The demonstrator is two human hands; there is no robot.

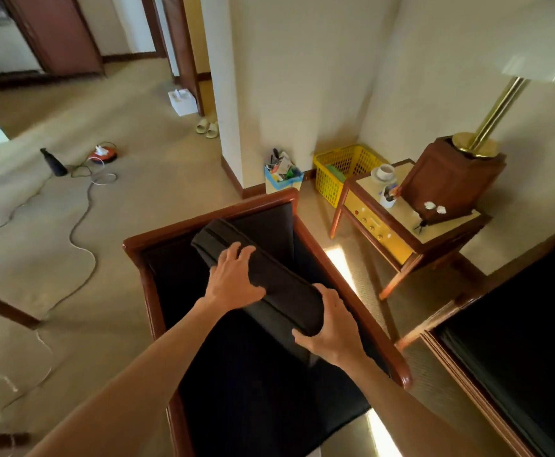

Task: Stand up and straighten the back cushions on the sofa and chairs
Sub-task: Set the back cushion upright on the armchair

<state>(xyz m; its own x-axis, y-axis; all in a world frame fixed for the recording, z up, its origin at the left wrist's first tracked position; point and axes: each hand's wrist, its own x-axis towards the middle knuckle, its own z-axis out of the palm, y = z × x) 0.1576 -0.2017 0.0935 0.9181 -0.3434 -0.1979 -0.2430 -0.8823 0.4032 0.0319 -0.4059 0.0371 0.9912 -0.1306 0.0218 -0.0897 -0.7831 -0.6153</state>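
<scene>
Back cushion point(263, 275) lies tilted across the armchair point(352, 285) at centre frame, left hand point(233, 282) spread flat on top, right hand point(332, 328) cupping its 5 o'clock end; risk: one-ended grip lets it slump or slide toward the 2 o'clock armrest.

Carpeted living room: wooden armchair point(223, 222), brass floor lamp point(497, 110), side table point(434, 232).

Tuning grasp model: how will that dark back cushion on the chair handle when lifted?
The back cushion probably flexes: its corners look rounded. Likely light, since the left hand rests flat while the right hand cups one end. Its matte covering suggests little slip.
</scene>
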